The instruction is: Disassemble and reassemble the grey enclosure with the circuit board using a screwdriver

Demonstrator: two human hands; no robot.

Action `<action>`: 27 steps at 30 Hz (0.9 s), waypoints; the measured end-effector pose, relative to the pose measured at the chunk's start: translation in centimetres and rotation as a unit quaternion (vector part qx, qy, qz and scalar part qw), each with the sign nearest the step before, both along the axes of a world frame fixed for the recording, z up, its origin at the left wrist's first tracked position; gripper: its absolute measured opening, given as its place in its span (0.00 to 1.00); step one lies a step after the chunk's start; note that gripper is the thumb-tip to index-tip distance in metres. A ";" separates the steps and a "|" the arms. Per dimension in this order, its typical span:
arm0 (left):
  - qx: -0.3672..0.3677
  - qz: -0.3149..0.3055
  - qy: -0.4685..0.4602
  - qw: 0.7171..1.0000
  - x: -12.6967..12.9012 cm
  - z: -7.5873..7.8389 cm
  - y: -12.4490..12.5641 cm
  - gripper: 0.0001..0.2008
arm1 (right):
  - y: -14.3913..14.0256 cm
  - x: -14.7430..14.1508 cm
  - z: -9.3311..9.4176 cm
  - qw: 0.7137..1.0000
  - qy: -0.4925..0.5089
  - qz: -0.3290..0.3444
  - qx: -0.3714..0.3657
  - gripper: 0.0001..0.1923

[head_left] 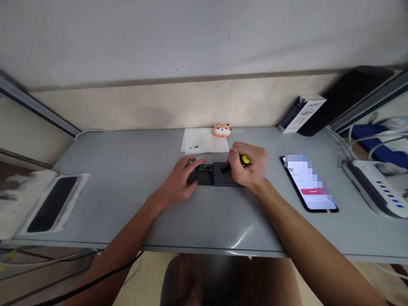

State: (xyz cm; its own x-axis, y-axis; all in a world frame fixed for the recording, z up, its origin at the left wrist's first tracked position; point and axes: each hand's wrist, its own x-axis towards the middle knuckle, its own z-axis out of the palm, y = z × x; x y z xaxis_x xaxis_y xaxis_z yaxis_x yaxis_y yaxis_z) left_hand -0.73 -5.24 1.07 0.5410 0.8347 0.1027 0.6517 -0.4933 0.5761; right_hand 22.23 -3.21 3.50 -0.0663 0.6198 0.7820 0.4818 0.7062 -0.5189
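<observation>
Grey table [127, 187] against a pale wall, catalogued outward from my grip. Item one: my right hand [250, 165], clenched round a yellow-handled screwdriver [245, 160], shaft angled down-left so the tip meets the top of the small black device [219, 174]; the fist grip looks suited to pressing while turning. Item two: my left hand [181, 178], flat and unclenched, fingers spread over the device's left end, apparently pinning it so it cannot twist. A patch of green circuit board [205, 168] shows between my two hands, so part of the casing seems open. Item three: just beyond the grip, a sheet of white paper [204, 140] bearing a few small dark screws [194, 147], probably parked there so they stay visible. Touching its far right corner, an orange animal-shaped trinket [222, 130]. Right of the grip, well apart, a lit phone [310, 185]; farther right, a power strip [372, 187].
</observation>
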 end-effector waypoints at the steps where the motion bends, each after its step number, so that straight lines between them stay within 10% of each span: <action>1: 0.003 0.007 -0.003 1.000 0.0 -0.1 0.0 0.34 | 0.2 0.3 0.0 1.000 -0.002 -0.007 -0.007 0.22; 27: 0.078 0.139 -0.048 0.986 -0.4 -1.0 0.7 0.22 | 0.6 1.6 0.6 0.998 0.030 0.014 -0.060 0.23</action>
State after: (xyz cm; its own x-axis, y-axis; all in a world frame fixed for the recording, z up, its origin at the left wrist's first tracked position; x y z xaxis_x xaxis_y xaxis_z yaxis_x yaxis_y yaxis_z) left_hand -1.09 -4.57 0.09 0.2752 0.9194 0.2810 0.7200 -0.3908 0.5734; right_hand 23.79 -2.60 4.09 -0.0403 0.7078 0.7052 0.4276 0.6501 -0.6281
